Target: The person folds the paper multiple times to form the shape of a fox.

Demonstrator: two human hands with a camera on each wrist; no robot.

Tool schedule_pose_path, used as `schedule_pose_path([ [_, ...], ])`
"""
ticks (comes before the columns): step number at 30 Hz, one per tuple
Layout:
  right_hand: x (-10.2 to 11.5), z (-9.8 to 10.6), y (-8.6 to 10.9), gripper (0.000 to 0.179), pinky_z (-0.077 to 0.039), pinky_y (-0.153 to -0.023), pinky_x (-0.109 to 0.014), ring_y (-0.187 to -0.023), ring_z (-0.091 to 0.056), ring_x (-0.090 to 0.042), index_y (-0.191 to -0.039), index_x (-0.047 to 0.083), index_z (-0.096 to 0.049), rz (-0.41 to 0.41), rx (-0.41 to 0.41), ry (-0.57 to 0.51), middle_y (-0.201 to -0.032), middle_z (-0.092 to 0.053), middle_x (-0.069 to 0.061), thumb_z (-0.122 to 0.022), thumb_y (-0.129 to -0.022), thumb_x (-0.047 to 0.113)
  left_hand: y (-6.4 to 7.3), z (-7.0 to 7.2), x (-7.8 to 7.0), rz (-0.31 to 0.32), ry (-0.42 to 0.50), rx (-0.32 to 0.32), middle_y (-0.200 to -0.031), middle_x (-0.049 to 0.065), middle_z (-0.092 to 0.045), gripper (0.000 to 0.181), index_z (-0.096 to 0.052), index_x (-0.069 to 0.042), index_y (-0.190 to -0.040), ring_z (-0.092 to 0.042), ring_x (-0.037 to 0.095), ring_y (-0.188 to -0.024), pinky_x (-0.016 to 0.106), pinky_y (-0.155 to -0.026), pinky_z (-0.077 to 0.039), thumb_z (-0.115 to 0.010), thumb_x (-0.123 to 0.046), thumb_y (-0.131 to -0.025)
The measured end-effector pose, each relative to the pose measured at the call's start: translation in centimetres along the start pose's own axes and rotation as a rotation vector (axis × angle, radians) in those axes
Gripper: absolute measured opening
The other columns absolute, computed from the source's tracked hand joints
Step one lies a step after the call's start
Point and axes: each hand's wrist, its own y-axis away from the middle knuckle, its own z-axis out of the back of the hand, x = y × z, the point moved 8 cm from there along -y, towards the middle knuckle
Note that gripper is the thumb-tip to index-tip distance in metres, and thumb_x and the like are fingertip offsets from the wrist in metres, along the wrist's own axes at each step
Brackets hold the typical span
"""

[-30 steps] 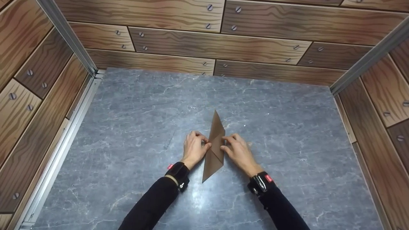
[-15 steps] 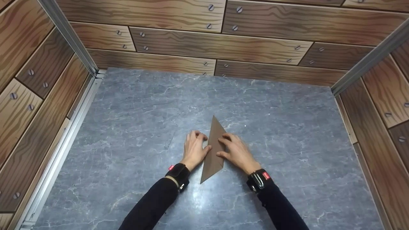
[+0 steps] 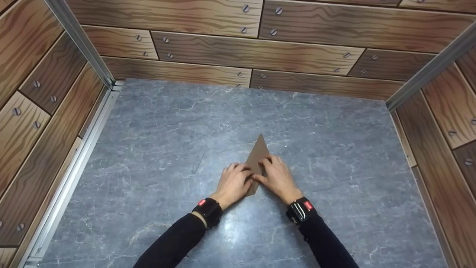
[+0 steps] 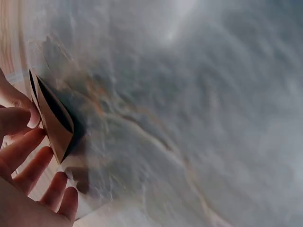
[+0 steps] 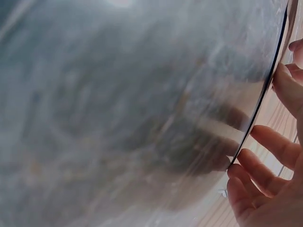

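Observation:
A piece of folded brown paper lies on the grey surface in the head view, its pointed far end leaning slightly right. My left hand holds its left side, covering much of the near part. On the right side, my right hand holds it with bent index finger and thumb. The two thumbs come close together over the paper's middle. In the left wrist view, the layers of the folded paper gape into narrow dark pockets. The right wrist view shows the paper's edge almost end-on, beside the right fingers.
The grey marbled tabletop surrounds the hands. Wood-patterned panels stand at the back and both sides, with a metal rail along the left edge. Tiny white specks dot the surface right of the paper.
The paper now shows a plain face instead of the one with crossing folds. Its far tip has swung right. My left hand has shifted right over the near part; the right hand reaches slightly farther onto it.

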Motion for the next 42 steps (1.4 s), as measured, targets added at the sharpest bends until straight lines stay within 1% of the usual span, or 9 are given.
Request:
schedule_pose_path([
  [5,-0.3,0.3,0.5,0.053,-0.046,-0.102,-0.054,-0.117,-0.055,-0.038,-0.122,0.001,-0.069,-0.003,-0.028,0.010,-0.125,-0.060,-0.020,-0.082,-0.089,0.040,0.0,-0.2,0.2,-0.003,-0.051,0.037,-0.139,0.004,-0.064,0.032,-0.074,-0.015,-0.128,-0.055,0.033,-0.129,0.053,-0.101,-0.048,-0.067,-0.029,-0.101],
  [12,-0.2,0.7,1.4,0.039,-0.049,-0.092,-0.052,-0.107,-0.058,-0.035,-0.114,0.003,-0.075,0.053,-0.081,0.039,-0.115,-0.061,-0.014,-0.081,-0.091,0.033,-0.3,-0.1,0.6,0.006,-0.116,0.084,-0.147,0.005,-0.059,0.038,-0.071,-0.012,-0.134,-0.048,0.037,-0.139,0.056,-0.111,-0.041,-0.064,-0.033,-0.102],
  [19,0.0,0.6,2.1,0.028,-0.050,-0.096,-0.055,-0.111,-0.062,-0.035,-0.109,0.004,-0.077,0.089,-0.087,0.034,-0.121,-0.065,-0.015,-0.081,-0.091,0.025,-0.6,0.0,0.8,-0.003,-0.144,0.082,-0.149,0.006,-0.057,0.039,-0.071,-0.011,-0.134,-0.046,0.036,-0.140,0.053,-0.114,-0.039,-0.065,-0.032,-0.101],
  [24,0.2,0.8,2.4,0.028,-0.051,-0.097,-0.055,-0.109,-0.064,-0.035,-0.108,0.003,-0.077,0.115,-0.091,0.026,-0.120,-0.066,-0.015,-0.081,-0.089,0.024,-0.7,-0.1,0.9,-0.040,-0.127,0.071,-0.148,0.006,-0.057,0.039,-0.070,-0.009,-0.134,-0.048,0.032,-0.139,0.052,-0.112,-0.041,-0.065,-0.029,-0.102],
  [28,0.3,0.9,2.6,0.029,-0.051,-0.098,-0.053,-0.110,-0.064,-0.035,-0.109,0.003,-0.077,0.121,-0.085,0.023,-0.120,-0.067,-0.015,-0.082,-0.089,0.024,-0.7,-0.2,0.9,-0.074,-0.117,0.083,-0.150,0.005,-0.056,0.038,-0.069,-0.009,-0.136,-0.049,0.030,-0.139,0.051,-0.112,-0.041,-0.064,-0.027,-0.103],
  [31,0.1,0.9,2.4,0.030,-0.050,-0.099,-0.053,-0.111,-0.063,-0.036,-0.110,0.003,-0.076,0.102,-0.063,0.011,-0.120,-0.066,-0.016,-0.081,-0.090,0.025,-0.7,-0.3,0.8,-0.102,-0.149,0.100,-0.151,0.004,-0.056,0.038,-0.068,-0.010,-0.137,-0.049,0.029,-0.139,0.050,-0.112,-0.042,-0.062,-0.027,-0.104],
  [35,-0.7,1.0,1.6,0.033,-0.048,-0.103,-0.054,-0.116,-0.061,-0.038,-0.114,0.003,-0.075,0.036,-0.027,-0.005,-0.123,-0.066,-0.017,-0.078,-0.093,0.028,-0.7,-0.5,0.7,-0.122,-0.202,0.137,-0.153,0.002,-0.054,0.040,-0.066,-0.012,-0.139,-0.047,0.028,-0.141,0.049,-0.110,-0.043,-0.060,-0.031,-0.105],
  [38,-1.6,1.4,0.7,0.036,-0.047,-0.104,-0.057,-0.118,-0.061,-0.040,-0.118,0.003,-0.073,-0.019,-0.028,-0.003,-0.126,-0.065,-0.019,-0.076,-0.094,0.029,-0.7,-0.5,0.7,-0.127,-0.233,0.161,-0.154,0.002,-0.052,0.042,-0.064,-0.013,-0.141,-0.047,0.027,-0.141,0.049,-0.110,-0.043,-0.059,-0.033,-0.105],
  [42,-2.7,2.2,-0.4,0.038,-0.048,-0.101,-0.058,-0.116,-0.062,-0.041,-0.122,0.003,-0.071,-0.069,-0.043,0.015,-0.126,-0.065,-0.020,-0.075,-0.095,0.029,-0.6,-0.4,0.6,-0.143,-0.264,0.167,-0.154,0.002,-0.053,0.043,-0.063,-0.013,-0.141,-0.048,0.026,-0.140,0.048,-0.108,-0.045,-0.059,-0.035,-0.105],
])
